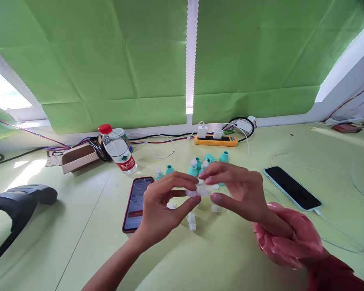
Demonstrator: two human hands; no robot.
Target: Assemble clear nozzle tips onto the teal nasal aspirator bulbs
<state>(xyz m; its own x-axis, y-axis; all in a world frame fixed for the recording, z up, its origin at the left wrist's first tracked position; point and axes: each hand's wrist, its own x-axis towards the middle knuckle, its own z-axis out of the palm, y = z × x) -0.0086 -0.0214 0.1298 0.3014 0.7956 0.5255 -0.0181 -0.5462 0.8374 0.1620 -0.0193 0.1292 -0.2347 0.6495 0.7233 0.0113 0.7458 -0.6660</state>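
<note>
My left hand (162, 202) and my right hand (236, 188) meet above the table, both pinching a small clear plastic piece (198, 191) between thumb and fingertips. Below them lie more clear plastic pieces (191, 221) on the table. Behind the hands stand several small teal caps (224, 157), some with white tips. A phone with a red case (137, 203) showing a timer lies just left of my left hand.
A water bottle with a red cap (119, 150) lies at the back left beside an open cardboard box (77, 158). An orange power strip (216, 140) with chargers sits at the back. A second phone (292, 188) on a cable lies right. A black chair arm (18, 200) juts in left.
</note>
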